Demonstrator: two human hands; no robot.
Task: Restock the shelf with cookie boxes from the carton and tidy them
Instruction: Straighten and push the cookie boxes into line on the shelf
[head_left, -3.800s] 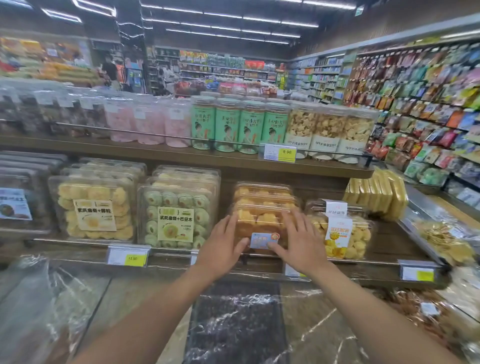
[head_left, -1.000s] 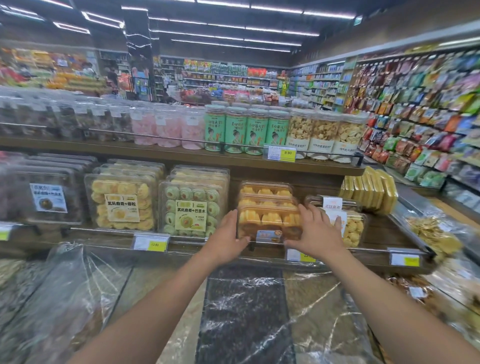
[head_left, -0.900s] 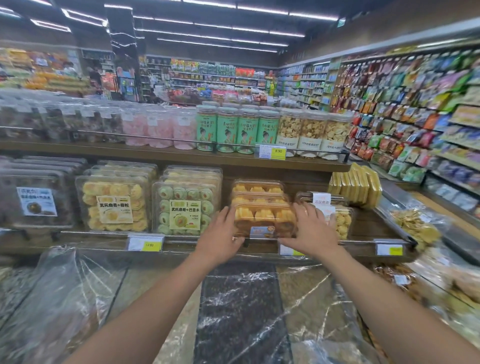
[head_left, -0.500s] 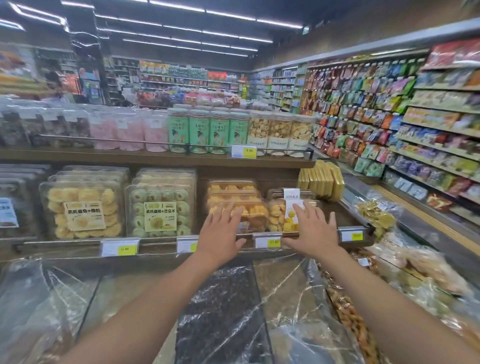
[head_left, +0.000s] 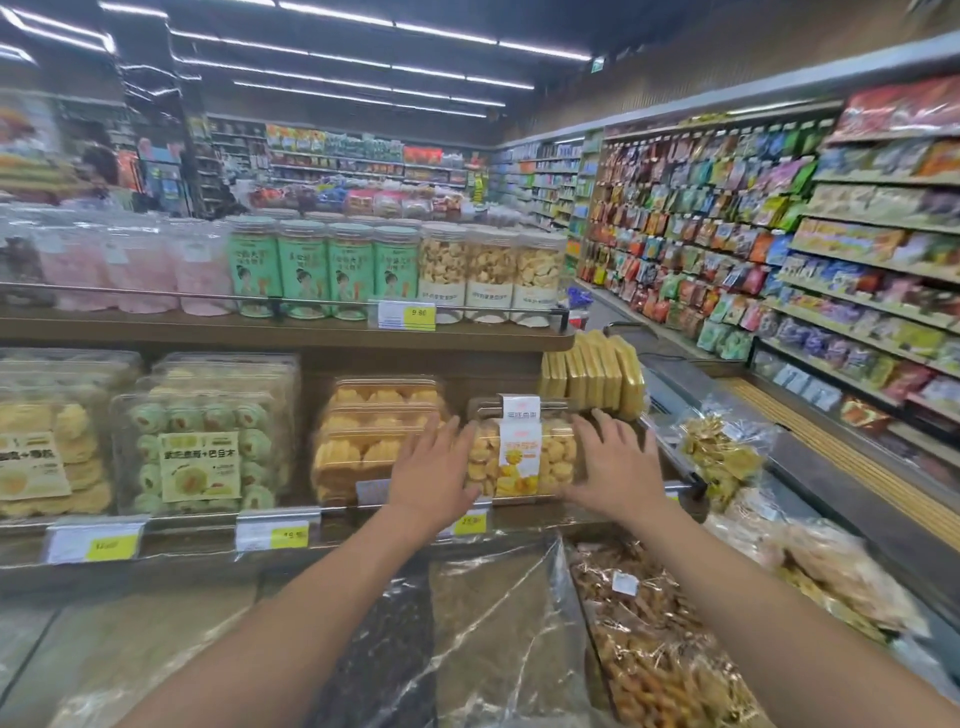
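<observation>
A clear cookie box with a white and yellow label (head_left: 522, 452) stands at the right end of the lower wooden shelf (head_left: 415, 338). My left hand (head_left: 434, 467) lies against its left side with straight fingers. My right hand (head_left: 615, 462) lies against its right side, fingers spread. Just left of it stands a stack of clear boxes with orange-yellow cookies (head_left: 363, 431). Further left are a box of green cookies (head_left: 200, 452) and a box of pale yellow cookies (head_left: 49, 457). No carton is in view.
Jars and tubs line the upper shelf (head_left: 332, 270). Yellow packets (head_left: 597, 374) stand beyond the shelf's right end. Plastic-covered bulk bins (head_left: 467, 623) lie below my arms, bagged snacks (head_left: 722, 452) to the right. A wall of hanging snack bags (head_left: 753, 234) flanks the right aisle.
Both hands left the stack of orange-yellow cookie boxes and moved right to the labelled box at the shelf's end. The view swung right as well.
</observation>
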